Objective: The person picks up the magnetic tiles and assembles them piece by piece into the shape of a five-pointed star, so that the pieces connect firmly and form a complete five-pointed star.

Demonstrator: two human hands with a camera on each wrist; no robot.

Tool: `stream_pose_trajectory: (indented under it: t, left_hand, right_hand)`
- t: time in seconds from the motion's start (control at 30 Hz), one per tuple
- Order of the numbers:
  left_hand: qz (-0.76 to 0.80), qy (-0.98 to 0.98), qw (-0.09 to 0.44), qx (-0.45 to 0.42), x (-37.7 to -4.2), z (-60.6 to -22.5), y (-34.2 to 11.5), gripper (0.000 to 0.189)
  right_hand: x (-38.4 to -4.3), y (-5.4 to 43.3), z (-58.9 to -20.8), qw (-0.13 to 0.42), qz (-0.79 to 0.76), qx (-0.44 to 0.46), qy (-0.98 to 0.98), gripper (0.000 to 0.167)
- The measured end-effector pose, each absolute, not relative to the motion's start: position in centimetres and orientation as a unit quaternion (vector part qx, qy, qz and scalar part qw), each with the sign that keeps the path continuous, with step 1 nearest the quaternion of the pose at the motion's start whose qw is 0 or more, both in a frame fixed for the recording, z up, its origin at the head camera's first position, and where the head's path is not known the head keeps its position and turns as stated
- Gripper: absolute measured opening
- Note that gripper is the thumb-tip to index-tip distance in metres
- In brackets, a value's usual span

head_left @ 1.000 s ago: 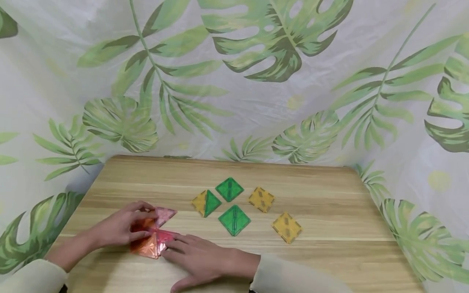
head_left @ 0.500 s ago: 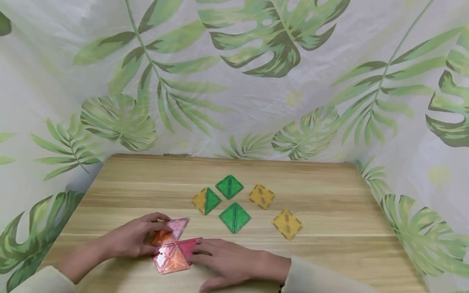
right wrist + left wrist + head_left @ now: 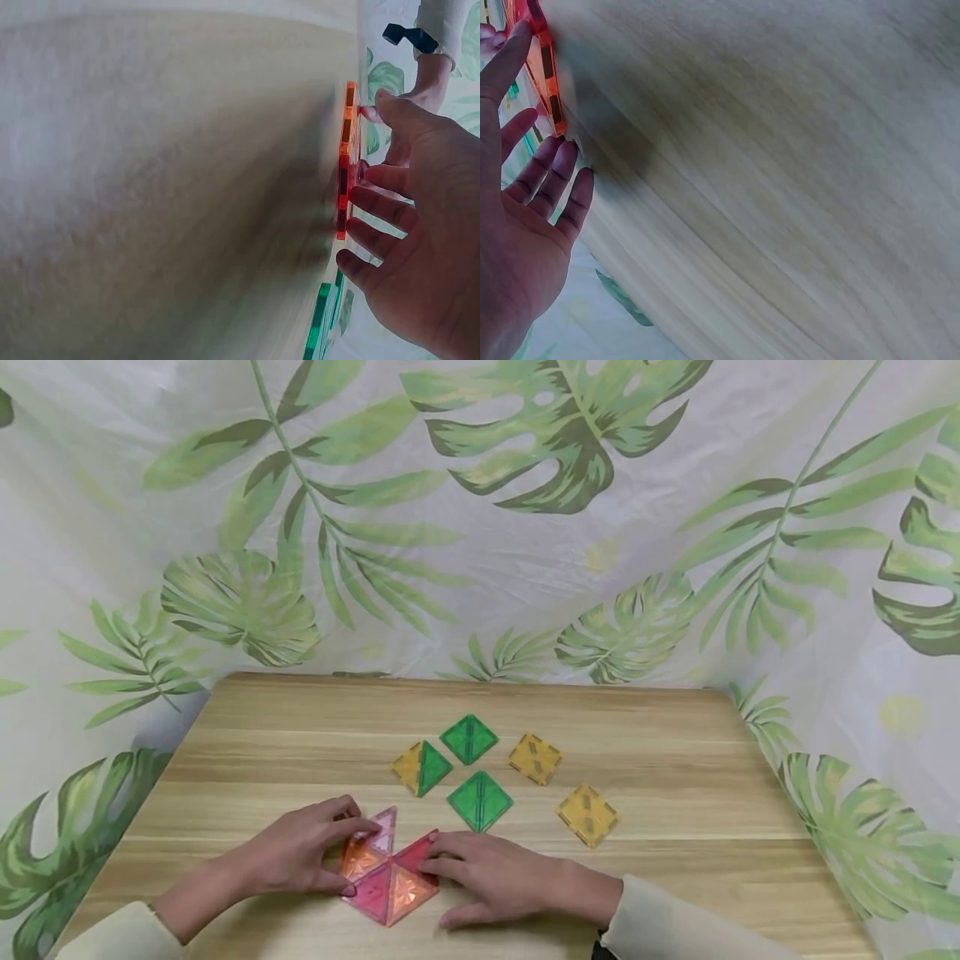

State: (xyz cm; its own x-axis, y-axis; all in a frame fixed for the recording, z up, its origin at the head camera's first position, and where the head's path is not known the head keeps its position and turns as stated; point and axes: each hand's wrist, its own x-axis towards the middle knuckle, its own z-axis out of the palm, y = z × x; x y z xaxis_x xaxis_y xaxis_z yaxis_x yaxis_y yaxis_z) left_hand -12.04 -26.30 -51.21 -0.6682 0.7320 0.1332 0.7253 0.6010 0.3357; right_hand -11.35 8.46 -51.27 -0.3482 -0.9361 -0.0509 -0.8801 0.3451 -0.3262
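Note:
Several triangular magnetic tiles lie joined in a fan near the table's front edge in the head view: a pale pink tile point(image 3: 386, 829), an orange tile point(image 3: 362, 858), a magenta tile point(image 3: 371, 893), a second orange tile point(image 3: 410, 893) and a red tile point(image 3: 416, 855). A notch separates the pale pink and red tiles. My left hand point(image 3: 296, 852) holds the fan's left side, thumb by the magenta tile's corner and fingers over the pale pink tile. My right hand point(image 3: 502, 872) rests its fingertips on the red tile, its thumb apart. In the right wrist view its fingers point(image 3: 382, 206) are nearly straight.
Behind the fan lie two green diamonds point(image 3: 468, 739) of paired tiles, a yellow-and-green diamond point(image 3: 422, 768) and two yellow diamonds point(image 3: 587, 815). The wooden table point(image 3: 300, 718) ends at a leaf-print curtain point(image 3: 510, 568).
Both hands have slid the joined tiles to the right along the table, and the fan has turned counter-clockwise. The magenta tile now shows beside my left thumb. The green and yellow diamonds stay put.

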Motion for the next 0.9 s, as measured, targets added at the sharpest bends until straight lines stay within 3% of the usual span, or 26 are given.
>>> stream_pose_trajectory:
  t: [0.27, 0.63, 0.9]
  left_hand:
    - [0.174, 0.902, 0.008, 0.395, -11.8, -51.3, -25.7, 0.075]
    - [0.276, 0.894, 0.096, 0.341, -13.6, -50.9, -25.9, 0.074]
    - [0.274, 0.876, 0.106, 0.384, -14.4, -50.7, -25.7, 0.079]
  right_hand:
    - [-11.6, 8.6, -51.6, 0.098, -0.148, -0.543, 0.821, 0.066]
    - [-11.2, 7.4, -52.4, -0.014, -0.257, -0.395, 0.882, 0.060]
    - [-10.9, 6.5, -52.6, 0.027, -0.251, -0.347, 0.903, 0.074]
